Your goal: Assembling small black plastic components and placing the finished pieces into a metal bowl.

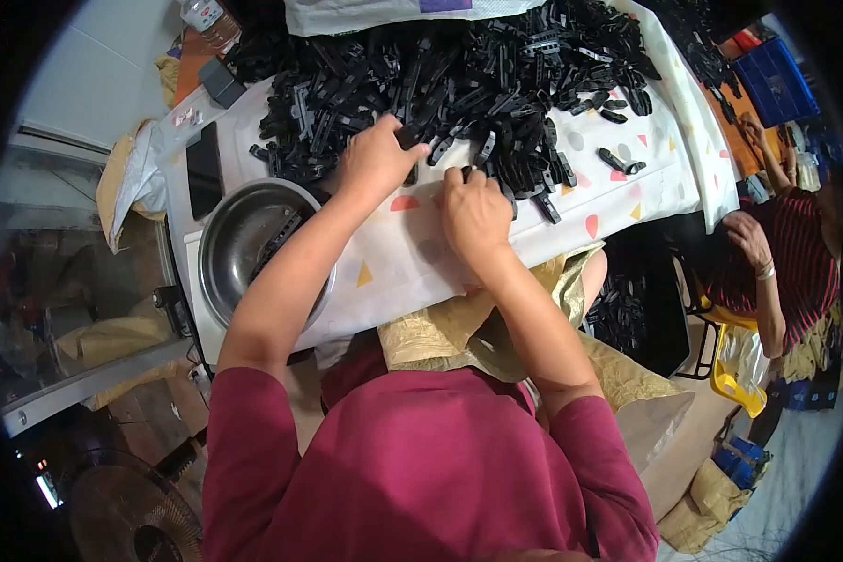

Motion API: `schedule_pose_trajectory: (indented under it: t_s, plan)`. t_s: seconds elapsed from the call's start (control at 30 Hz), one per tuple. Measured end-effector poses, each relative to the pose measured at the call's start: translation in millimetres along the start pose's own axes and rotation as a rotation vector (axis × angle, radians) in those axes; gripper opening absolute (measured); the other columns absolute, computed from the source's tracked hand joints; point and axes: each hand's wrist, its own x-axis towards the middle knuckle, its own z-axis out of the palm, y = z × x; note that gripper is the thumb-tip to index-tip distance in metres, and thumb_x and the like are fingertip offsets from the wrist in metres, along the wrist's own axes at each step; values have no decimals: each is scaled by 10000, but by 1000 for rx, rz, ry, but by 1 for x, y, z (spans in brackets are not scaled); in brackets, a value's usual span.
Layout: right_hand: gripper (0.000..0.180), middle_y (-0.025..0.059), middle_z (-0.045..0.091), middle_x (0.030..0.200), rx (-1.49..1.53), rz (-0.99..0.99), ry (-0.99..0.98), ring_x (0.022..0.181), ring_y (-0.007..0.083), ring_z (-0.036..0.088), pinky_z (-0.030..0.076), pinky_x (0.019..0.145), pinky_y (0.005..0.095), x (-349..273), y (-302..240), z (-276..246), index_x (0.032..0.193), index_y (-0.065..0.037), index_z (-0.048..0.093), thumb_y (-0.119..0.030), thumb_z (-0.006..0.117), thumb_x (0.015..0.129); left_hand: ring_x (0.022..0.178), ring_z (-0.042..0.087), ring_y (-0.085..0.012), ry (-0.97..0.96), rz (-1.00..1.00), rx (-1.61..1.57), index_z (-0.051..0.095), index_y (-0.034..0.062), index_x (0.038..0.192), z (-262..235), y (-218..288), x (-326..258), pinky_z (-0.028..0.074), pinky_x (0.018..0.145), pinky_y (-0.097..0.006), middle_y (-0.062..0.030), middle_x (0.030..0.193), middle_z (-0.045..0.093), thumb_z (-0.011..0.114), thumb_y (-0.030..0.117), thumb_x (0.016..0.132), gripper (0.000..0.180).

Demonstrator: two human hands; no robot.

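A large heap of small, narrow black plastic parts point(450, 80) spreads over the far half of the table. At the heap's near edge, my left hand point(375, 161) is closed with a black plastic part point(406, 138) between thumb and fingers. My right hand point(478, 211) is just right of it, lower down, its fingers bent and pressed together over a dark piece that they mostly hide. Left of my left forearm stands a round metal bowl point(217, 258) with a few black parts point(276, 245) in it; the forearm covers part of its rim.
A patterned white cloth point(389, 234) covers the table. A dark flat slab point(203, 173) and a grey block point(220, 82) lie at the left. A black bin point(665, 318) of parts stands below right. Beyond it sits another person in a striped top point(801, 262), near a blue crate point(776, 82).
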Motion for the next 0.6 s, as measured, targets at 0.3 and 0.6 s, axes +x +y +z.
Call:
schedule_pose_trajectory:
  t_s: [0.3,0.6]
  plan:
    - [181,171,572,714,399,67,29,688,320,595,468,558,383,-5,0,-20,908,-24,475,-49,501,731,837,616,-311,44,264,299,643,93,893,2,37,49,493,709,-418,-127,902,636,562,165,758,173]
    - [235,84,586,957,1642,503,17,693,96,539,439,479,193,-12,32,-55,1121,-6,465,-101,444,907,933,603,-341,-114,8,295,657,40,871,7,25,53,489,789,-407,-208,963,623,565,108,727,184]
